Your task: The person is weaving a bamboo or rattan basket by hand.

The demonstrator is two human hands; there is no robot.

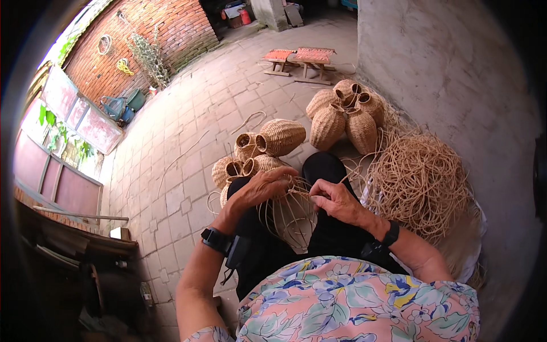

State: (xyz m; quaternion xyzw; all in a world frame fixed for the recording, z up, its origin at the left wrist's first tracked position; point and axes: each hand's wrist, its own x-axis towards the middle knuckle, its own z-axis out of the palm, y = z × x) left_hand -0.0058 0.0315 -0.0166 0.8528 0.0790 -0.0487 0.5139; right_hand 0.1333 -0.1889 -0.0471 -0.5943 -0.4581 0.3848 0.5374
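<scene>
Basket frame (pixel 295 196), open-ribbed, between the knees (pixel 325 165). Left hand (pixel 266 186) curled over its rim, holding it. Right hand (pixel 337 201) narrow, thumb and fingers bunched beside the rim; any strand in the pinch impossible to tell. Woven baskets (pixel 284 138) in two clusters ahead on paved floor (pixel 216 91); loose cane heap (pixel 424 182) at right, beside grey wall (pixel 439 62)

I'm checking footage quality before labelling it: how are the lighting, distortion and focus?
Head view: daylight washes out the upper left edge beside the brick wall, while the clutter at lower left sinks into shadow; head view: the fisheye darkens the corners and slants the pinkish panels; head view: the left hand, right hand and woven baskets look fairly sharp.
</scene>
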